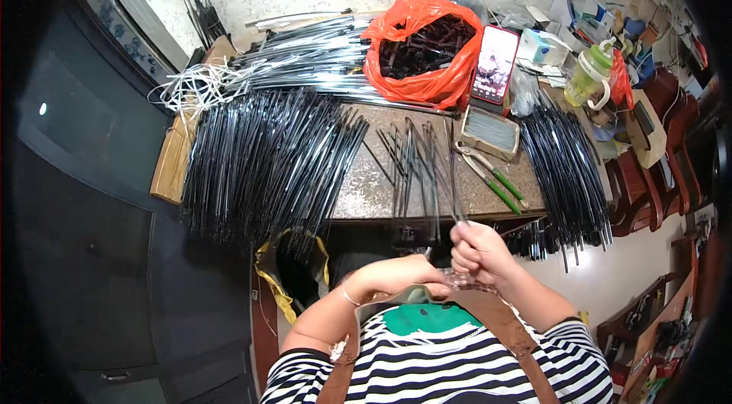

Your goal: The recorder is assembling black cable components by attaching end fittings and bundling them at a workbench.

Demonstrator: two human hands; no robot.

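In the head view, a thin dark rod [457, 206] is gripped in the clenched right hand [482, 255], its length reaching away over the bench [362, 194]. The left hand [412, 276] is lowered near the apron [484, 305]; whether anything is grasped there cannot be told. A few loose rods [409, 175] are spread just ahead of the hands. A broad dark bundle [267, 167] is laid to their left, a smaller bundle [564, 171] to their right; which is finished cannot be told, though work seems partway.

Centre of frame: loose rods [409, 151] on tabletop [360, 192], between left rod pile [267, 167] and right rod pile [564, 175]. Upper centre: plastic bag [418, 93], smartphone [496, 64] just right of it; below that, open box [489, 148], then pliers [492, 186].
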